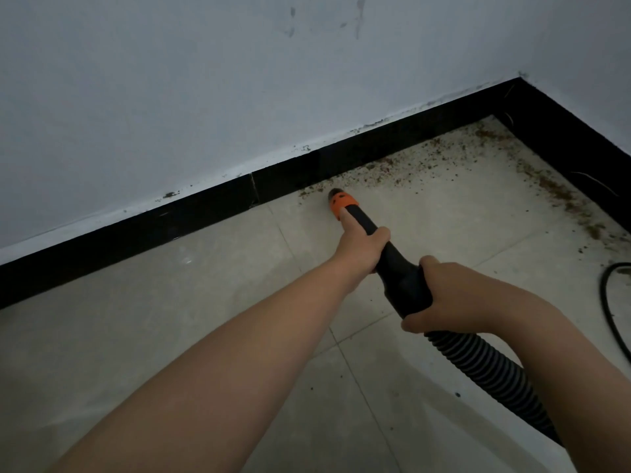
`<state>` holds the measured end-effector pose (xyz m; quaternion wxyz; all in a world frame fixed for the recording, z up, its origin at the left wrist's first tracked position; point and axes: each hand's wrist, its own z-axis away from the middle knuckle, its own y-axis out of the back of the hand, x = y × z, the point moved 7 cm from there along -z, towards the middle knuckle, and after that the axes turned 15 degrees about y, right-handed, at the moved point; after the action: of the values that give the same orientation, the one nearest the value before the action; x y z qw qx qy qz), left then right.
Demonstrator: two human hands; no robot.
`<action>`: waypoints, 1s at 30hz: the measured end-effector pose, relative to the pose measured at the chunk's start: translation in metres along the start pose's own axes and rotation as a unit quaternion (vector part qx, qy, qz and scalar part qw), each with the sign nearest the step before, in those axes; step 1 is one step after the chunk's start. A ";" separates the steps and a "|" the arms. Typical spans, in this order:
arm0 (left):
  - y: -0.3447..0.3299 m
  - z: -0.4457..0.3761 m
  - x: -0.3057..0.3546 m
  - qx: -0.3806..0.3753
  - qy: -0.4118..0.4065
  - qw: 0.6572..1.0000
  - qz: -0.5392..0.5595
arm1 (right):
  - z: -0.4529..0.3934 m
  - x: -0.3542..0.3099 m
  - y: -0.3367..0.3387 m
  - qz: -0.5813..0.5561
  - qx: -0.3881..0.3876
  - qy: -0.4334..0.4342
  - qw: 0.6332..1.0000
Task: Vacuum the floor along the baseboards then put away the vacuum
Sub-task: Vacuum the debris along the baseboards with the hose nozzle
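Note:
I hold a black vacuum wand (403, 281) with an orange nozzle tip (341, 202) that touches the tiled floor just in front of the black baseboard (205, 213). My left hand (362, 247) grips the wand near the tip, its index finger stretched along the tube. My right hand (447, 295) grips the thicker rear of the wand where the ribbed grey hose (488, 367) begins. Brown dirt (403, 165) lies scattered along the baseboard to the right of the nozzle and along the right-hand baseboard (566, 145) into the corner.
A pale wall (239, 80) rises above the baseboard. A black cable (611, 308) curves over the floor at the right edge. Grey floor tiles (170, 302) to the left of the nozzle look free of debris.

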<state>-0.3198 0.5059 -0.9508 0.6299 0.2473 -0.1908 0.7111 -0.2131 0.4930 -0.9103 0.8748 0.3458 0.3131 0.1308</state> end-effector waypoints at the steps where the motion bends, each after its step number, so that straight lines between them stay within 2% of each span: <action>1: -0.002 0.000 -0.001 -0.001 -0.003 1.000 0.001 | 0.001 0.001 0.000 0.002 -0.004 -0.002 1.000; 8: 0.018 0.013 -0.029 0.092 -0.041 0.994 0.045 | -0.001 -0.012 -0.019 0.013 -0.062 0.043 0.997; 12: 0.043 0.014 -0.038 0.123 -0.049 0.990 0.052 | -0.016 -0.030 -0.033 0.001 -0.059 0.073 0.996; 18: 0.057 0.002 -0.020 0.111 -0.065 0.991 0.042 | -0.033 -0.037 -0.027 -0.027 -0.010 0.075 0.997; 30: 0.020 -0.023 0.004 0.040 -0.088 0.995 0.007 | -0.030 0.001 -0.016 -0.083 0.043 0.030 0.995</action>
<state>-0.3425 0.5197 -0.9660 0.5952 0.3325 -0.2187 0.6981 -0.2316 0.4977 -0.9383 0.8570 0.3519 0.3725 0.0548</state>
